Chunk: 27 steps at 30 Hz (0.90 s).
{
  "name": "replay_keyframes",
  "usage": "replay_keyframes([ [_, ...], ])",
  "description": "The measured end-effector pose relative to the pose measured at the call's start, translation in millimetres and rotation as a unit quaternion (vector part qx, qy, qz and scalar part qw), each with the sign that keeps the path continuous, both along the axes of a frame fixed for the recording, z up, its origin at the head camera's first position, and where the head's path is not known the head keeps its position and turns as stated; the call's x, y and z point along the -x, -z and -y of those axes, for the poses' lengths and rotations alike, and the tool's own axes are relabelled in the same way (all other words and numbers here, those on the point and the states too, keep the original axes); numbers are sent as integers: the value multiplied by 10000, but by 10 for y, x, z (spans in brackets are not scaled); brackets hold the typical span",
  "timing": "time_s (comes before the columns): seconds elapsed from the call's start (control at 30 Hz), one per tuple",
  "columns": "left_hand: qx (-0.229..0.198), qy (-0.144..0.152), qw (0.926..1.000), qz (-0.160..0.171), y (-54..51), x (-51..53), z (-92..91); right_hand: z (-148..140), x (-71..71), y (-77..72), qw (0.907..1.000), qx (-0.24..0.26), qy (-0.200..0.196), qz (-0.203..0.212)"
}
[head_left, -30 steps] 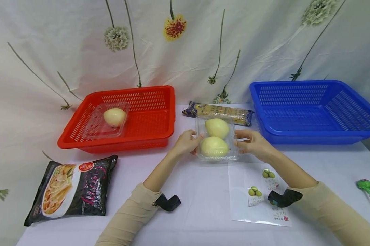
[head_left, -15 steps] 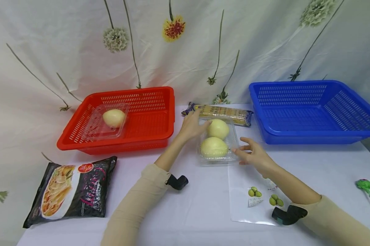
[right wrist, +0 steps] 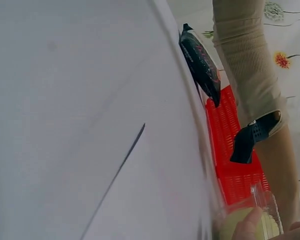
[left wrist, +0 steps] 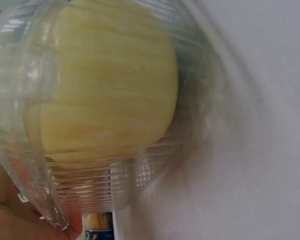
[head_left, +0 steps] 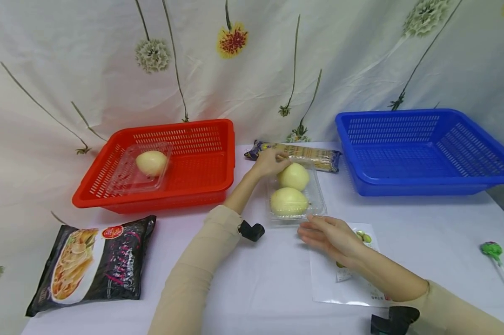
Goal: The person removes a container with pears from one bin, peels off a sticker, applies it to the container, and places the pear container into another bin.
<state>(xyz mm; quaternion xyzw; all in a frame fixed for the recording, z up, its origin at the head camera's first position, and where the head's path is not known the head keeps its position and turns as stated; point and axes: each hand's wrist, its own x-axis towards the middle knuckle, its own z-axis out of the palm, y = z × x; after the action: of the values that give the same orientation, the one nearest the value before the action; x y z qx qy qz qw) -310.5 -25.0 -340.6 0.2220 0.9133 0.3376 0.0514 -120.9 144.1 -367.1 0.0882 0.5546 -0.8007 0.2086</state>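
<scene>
Clear plastic clamshell [head_left: 318, 197]: frame centre, two pale-yellow fruits [head_left: 289, 201] inside.
Left hand [head_left: 271, 162]: fingers bent at its upper-left corner (pinching it? cannot tell).
Right hand [head_left: 332, 238]: fingers straight, beside its lower side.
Fruits: a one-sided pull could roll them.

Clear plastic container [head_left: 317, 197], ribbed walls, lying flat on the bench [head_left: 272, 288]. Far-left corner pinched by the left hand [head_left: 272, 162]; near edge just beyond the right hand's [head_left: 329, 237] fingertips. Contents: two smooth, pale-yellow, rounded fruits, near fruit [head_left: 289, 201] and far fruit [head_left: 293, 177], in line.
</scene>
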Motion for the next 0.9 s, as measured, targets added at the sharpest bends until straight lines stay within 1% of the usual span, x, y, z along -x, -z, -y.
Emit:
replay_keyframes([
  [0.07,69,-31,10000,-33,-13,-12,10,9,20,-26,10000,98,13,-10],
  [0.13,158,-86,9998,-95,-28,-45,31,-7,50,-61,9999,123,101,44],
  [0.2,216,-226,9994,-156,-49,-100,62,-46,92,-109,9997,67,216,68],
  [0.27,215,-482,9984,-190,-75,-173,97,-103,153,-169,9993,-30,371,68],
  [0.3,160,-657,9976,-179,-91,-215,112,-137,192,-199,9990,-101,437,33],
  [0.4,-110,-1199,9927,-38,-141,-360,151,-235,328,-282,9971,-304,697,-33],
  [0.5,-285,-1551,9873,197,-190,-516,170,-307,479,-326,9939,-550,952,-107],
  [0.6,-224,-1679,9848,381,-206,-650,181,-326,608,-331,9897,-899,1094,-226],
  [0.7,-202,-1779,9819,620,-196,-755,207,-301,703,-305,9824,-1447,1098,-440],
  [0.83,-229,-1881,9773,945,-157,-850,264,-246,796,-271,9696,-2088,1071,-686],
  [0.9,-285,-1890,9758,1060,-135,-879,293,-220,836,-265,9672,-2205,989,-778],
])
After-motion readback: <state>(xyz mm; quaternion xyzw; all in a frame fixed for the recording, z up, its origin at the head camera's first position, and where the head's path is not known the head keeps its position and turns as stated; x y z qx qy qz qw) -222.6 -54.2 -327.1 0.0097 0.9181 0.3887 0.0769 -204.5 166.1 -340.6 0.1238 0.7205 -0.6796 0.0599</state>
